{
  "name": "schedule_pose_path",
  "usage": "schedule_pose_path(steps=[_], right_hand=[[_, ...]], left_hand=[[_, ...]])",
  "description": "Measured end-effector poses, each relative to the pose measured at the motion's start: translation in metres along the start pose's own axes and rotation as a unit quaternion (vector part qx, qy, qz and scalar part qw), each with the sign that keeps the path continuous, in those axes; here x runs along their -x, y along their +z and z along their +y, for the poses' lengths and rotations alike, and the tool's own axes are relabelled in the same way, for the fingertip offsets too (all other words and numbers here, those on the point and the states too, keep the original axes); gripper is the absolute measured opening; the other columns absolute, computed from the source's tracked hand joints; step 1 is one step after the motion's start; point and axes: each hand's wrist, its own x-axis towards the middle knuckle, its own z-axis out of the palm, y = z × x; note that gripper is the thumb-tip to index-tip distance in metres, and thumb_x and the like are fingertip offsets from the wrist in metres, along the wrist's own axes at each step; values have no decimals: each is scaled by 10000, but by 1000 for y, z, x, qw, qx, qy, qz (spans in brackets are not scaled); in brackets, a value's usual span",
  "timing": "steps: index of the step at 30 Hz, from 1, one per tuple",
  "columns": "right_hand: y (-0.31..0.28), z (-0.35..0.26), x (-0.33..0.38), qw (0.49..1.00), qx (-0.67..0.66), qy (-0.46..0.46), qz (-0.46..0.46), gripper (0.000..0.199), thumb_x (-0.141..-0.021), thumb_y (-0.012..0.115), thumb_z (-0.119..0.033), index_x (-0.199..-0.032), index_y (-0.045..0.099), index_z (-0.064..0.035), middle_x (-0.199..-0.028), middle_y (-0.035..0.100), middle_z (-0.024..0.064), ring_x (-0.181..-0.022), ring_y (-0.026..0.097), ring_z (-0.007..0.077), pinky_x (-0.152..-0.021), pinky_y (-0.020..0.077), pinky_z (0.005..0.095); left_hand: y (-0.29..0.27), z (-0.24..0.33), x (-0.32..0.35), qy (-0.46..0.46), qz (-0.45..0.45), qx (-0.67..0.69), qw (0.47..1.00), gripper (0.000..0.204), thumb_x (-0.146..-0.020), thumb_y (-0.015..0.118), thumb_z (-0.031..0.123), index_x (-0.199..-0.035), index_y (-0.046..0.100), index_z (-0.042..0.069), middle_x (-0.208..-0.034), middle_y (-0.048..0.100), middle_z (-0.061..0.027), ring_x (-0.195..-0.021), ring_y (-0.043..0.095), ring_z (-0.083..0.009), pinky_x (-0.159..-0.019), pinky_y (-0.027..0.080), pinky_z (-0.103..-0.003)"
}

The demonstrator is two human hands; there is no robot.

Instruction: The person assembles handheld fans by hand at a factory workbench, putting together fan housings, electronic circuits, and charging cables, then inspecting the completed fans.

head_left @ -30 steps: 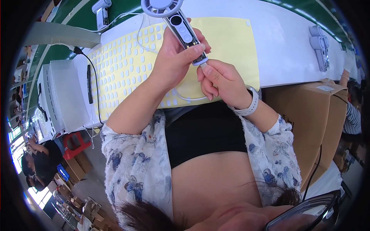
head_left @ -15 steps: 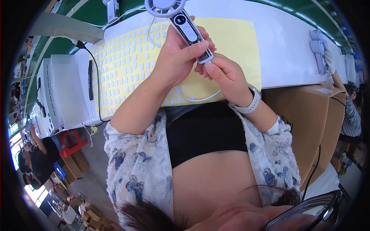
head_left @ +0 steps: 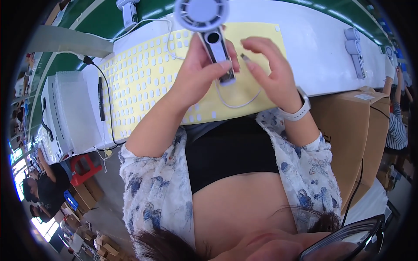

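Head view: one handheld fan (head_left: 213, 45), pale lilac, round head uppermost, dark round window on the handle, held above the table and well clear of its own lower end by a loose plug; one left hand (head_left: 198, 67), wrapped around the fan's handle, thumb across the front; one right hand (head_left: 275, 74), beside the fan and apart from it, thumb and forefinger spread, whether the other fingers grip anything cannot be told; one plug (head_left: 246, 58), grey, at the right thumb tip; one white cable (head_left: 235, 107), looped below the fan toward the right hand; one white wristband (head_left: 299, 113), on the right wrist; one yellow sheet (head_left: 261, 32), beneath both hands, its left part set with rows of small white ovals (head_left: 139, 74); one white table (head_left: 315, 52), bearing the sheet; further fans (head_left: 357, 54), at the table's right; another fan (head_left: 129, 15), at the far left edge; one cardboard box (head_left: 337, 130), open, to the right; one red stool (head_left: 86, 172), at the left
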Motion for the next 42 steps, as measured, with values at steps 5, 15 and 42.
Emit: schedule_pose_path(steps=[5,15,42], right_hand=[[4,-12,9,949,-283,138,-29,471,-878,576,-118,-1296,413,26,-1162,535,122,-945,573,158,-709,520,259],[7,-19,5,919,-340,190,-62,536,-864,613,-148,-1318,379,15,-1103,526,84,-821,566,93,-605,487,206],[16,-11,10,892,-383,239,-33,501,-888,583,-230,-1302,402,-16,-999,542,43,-740,544,75,-513,435,180]], left_hand=[[11,-7,11,-141,-104,-52,983,585,-865,595,62,-1337,250,40,-1077,526,-112,-934,597,-194,-830,504,-355],[16,-8,12,-155,-108,-148,971,594,-893,582,67,-1357,215,22,-1102,511,-108,-974,586,-175,-840,497,-343],[15,-10,6,-215,-96,-76,969,418,-920,564,125,-1235,321,-5,-1035,563,-124,-910,623,-188,-814,501,-323]])
